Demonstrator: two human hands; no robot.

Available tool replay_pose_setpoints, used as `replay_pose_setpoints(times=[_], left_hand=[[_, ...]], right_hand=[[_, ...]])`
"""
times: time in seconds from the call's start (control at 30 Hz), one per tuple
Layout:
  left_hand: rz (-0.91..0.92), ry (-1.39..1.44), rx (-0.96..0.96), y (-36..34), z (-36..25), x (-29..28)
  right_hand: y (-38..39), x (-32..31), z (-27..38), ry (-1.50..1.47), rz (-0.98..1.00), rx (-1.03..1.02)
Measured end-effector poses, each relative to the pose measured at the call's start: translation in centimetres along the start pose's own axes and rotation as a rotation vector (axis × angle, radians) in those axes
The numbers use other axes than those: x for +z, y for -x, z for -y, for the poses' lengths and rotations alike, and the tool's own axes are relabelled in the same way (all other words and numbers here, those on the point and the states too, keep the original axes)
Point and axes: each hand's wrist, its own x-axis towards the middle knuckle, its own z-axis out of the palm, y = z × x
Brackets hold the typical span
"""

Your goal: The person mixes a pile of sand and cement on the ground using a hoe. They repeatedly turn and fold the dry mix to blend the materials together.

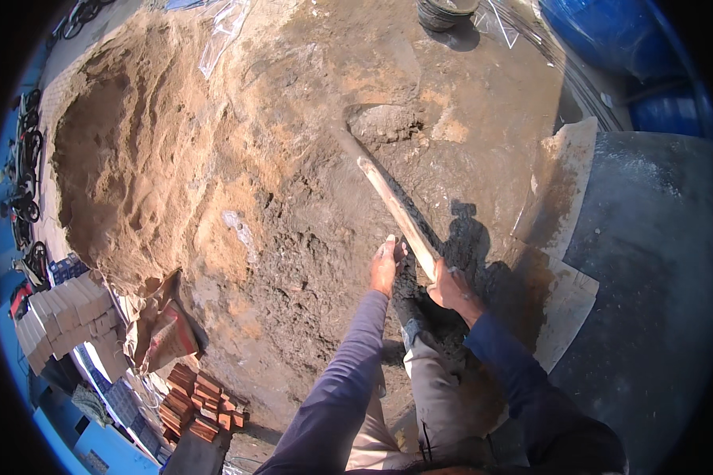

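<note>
My right hand point(452, 288) is wrapped round the near end of a wooden handle. It belongs to a long-handled hoe point(396, 207) that slants away to the far left. Its dark metal neck curves into a blade, mostly hidden by a lump of wet grey mortar point(387, 124). My left hand point(385, 266) is just left of the handle, apart from it, with thumb and fingertips parted and nothing visible in it. Between the hands and the sand lies rough wet mortar point(305, 273), spread over the ground round my feet.
A sand heap point(146, 150) rises at left. Stacked pale blocks point(67, 317), a torn paper sack point(166, 336) and red bricks point(198, 402) sit lower left. A dark bucket point(444, 14) stands at the far edge. Grey metal sheets point(642, 237) and blue barrels point(618, 36) are at right.
</note>
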Motion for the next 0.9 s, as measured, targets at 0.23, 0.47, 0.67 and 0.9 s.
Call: replay_pose_setpoints(times=[0.23, 0.47, 0.67, 0.9], left_hand=[[-0.069, 0.27, -0.361, 6.0, 15.0, 2.7], [0.02, 0.449, 0.02, 3.3, -0.7, 3.9], [-0.107, 0.114, 0.262, 5.5, -5.6, -2.3], [-0.388, 0.061, -0.173, 13.3, 12.4, -18.6]], right_hand=[[29.7, 4.5, -5.7, -0.027, 0.106, 0.225], [17.2, 7.4, -8.6, -0.071, -0.192, 0.226], [-21.6, -5.2, 9.9, -0.009, -0.335, -0.167], [-40.3, -14.0, 21.1, 0.294, -0.021, -0.099]])
